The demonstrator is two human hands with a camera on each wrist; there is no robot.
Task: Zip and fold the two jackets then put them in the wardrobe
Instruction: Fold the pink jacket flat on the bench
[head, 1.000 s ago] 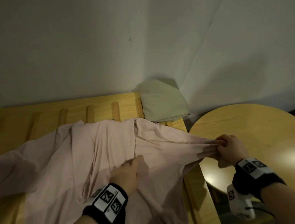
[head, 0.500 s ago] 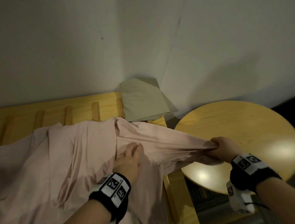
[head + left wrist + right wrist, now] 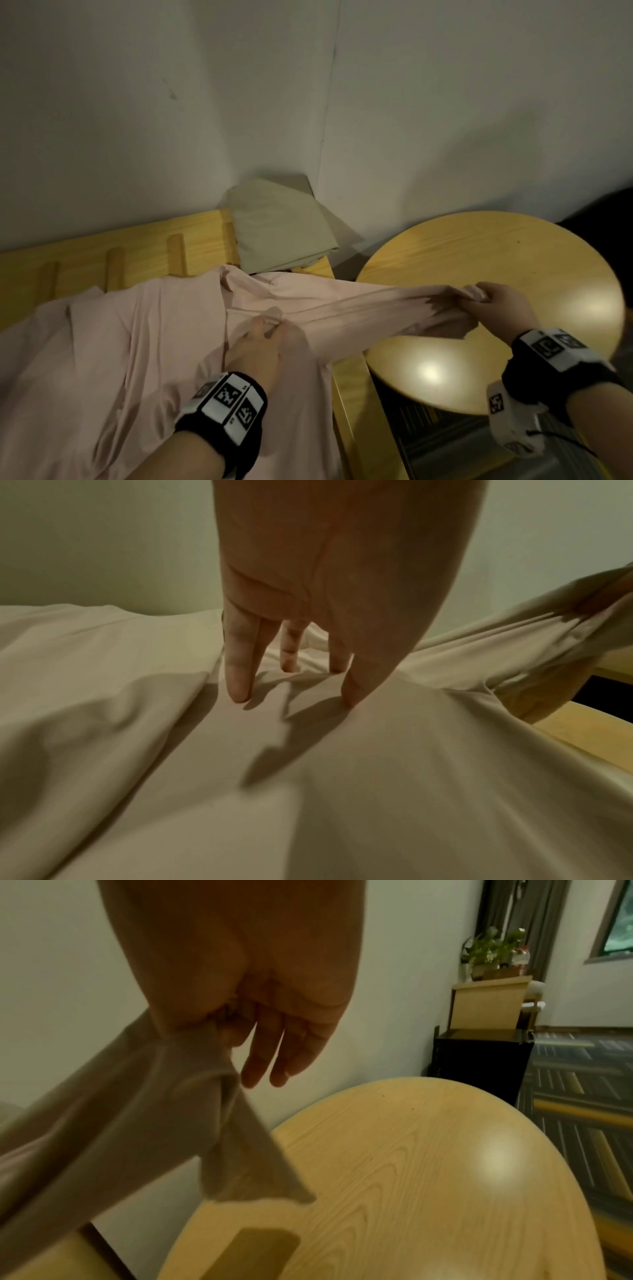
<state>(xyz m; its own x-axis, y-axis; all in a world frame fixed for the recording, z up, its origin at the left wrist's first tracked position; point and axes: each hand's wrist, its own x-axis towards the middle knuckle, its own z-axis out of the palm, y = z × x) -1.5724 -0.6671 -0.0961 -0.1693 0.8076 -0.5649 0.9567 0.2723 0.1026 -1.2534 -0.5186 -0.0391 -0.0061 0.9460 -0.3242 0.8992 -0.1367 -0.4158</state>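
A pale pink jacket point(image 3: 137, 342) lies spread over a wooden slatted frame point(image 3: 137, 246). My right hand point(image 3: 479, 301) pinches the end of a stretched part of it, holding it taut above a round wooden table point(image 3: 513, 260). In the right wrist view the thumb and forefinger of that hand point(image 3: 219, 1031) clamp the bunched cloth point(image 3: 120, 1110) while the other fingers hang loose. My left hand point(image 3: 265, 323) rests on the jacket's middle by a small fold. The left wrist view shows that hand point(image 3: 291, 685) with straight fingers, tips pressing the cloth point(image 3: 342, 777). A folded pale green garment point(image 3: 281, 236) sits in the corner.
White walls close off the back and meet in a corner behind the green garment. The round table point(image 3: 411, 1150) stands right of the frame with a narrow gap between them. Further right stand a black cabinet point(image 3: 479, 1064) and a wooden unit with plants point(image 3: 489, 1001), on patterned carpet.
My right hand has kept its hold and drawn the cloth tauter, out over the table. My left hand has slid forward onto a small fold, with its fingertips now pressing down.
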